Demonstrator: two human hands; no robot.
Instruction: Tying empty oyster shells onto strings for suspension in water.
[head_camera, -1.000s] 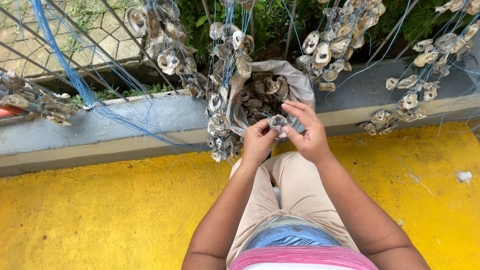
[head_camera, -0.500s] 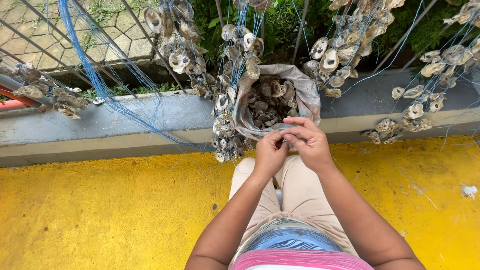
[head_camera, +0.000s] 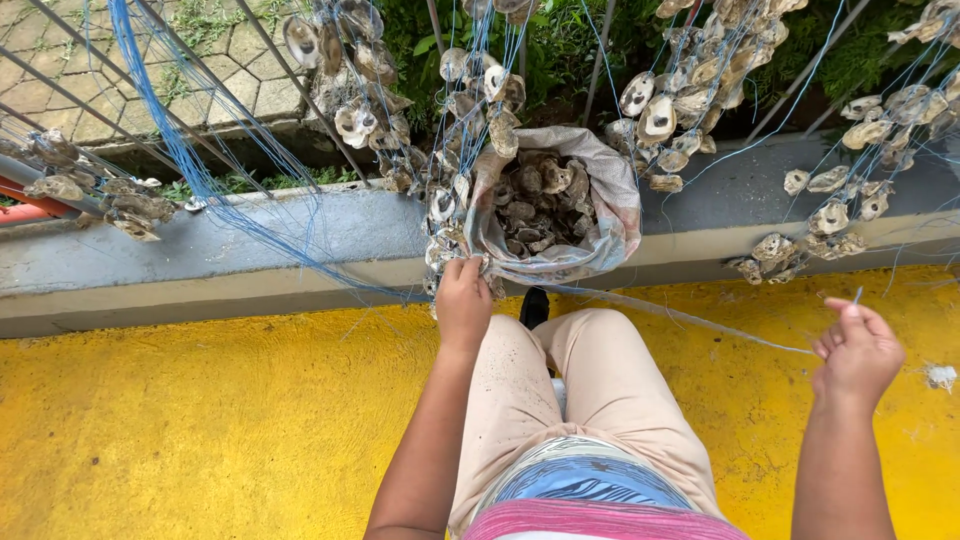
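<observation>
Thin pale line (head_camera: 690, 320) stretches taut from shell string (head_camera: 445, 215) rightward.

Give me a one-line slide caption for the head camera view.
Left hand at a sack of oyster shells; right hand pulling a line taut.

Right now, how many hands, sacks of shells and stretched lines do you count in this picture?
Hands: 2, the left hand closed by the sack's rim and the right hand with its grip on the line
Sack of shells: 1
Line pulled tight toward the right hand: 1
Total: 4
</observation>
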